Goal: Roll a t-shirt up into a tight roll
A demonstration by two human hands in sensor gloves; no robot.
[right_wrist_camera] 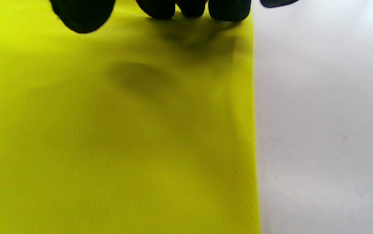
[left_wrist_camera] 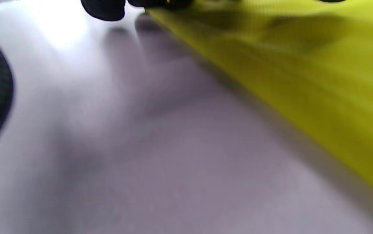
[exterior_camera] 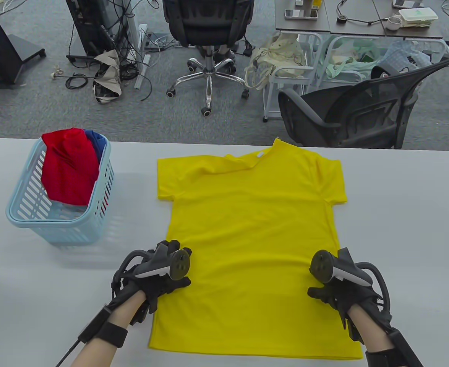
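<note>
A yellow t-shirt (exterior_camera: pixel 253 237) lies flat and unrolled on the grey table (exterior_camera: pixel 407 214), collar at the far side, hem toward me. My left hand (exterior_camera: pixel 163 277) rests palm down on the shirt's left edge, about a third of the way up from the hem. My right hand (exterior_camera: pixel 329 284) rests palm down on the shirt's right edge at the same height. In the right wrist view my fingertips (right_wrist_camera: pixel 191 8) lie on the yellow cloth (right_wrist_camera: pixel 108 130) beside its edge. In the left wrist view the shirt's edge (left_wrist_camera: pixel 287 74) runs diagonally; fingertips (left_wrist_camera: pixel 103 9) show at the top. Neither hand plainly grips cloth.
A light blue laundry basket (exterior_camera: pixel 25 218) with red and blue clothes (exterior_camera: pixel 69 168) stands on the table at the left. Office chairs (exterior_camera: pixel 354 107) and cables stand on the floor beyond the table's far edge.
</note>
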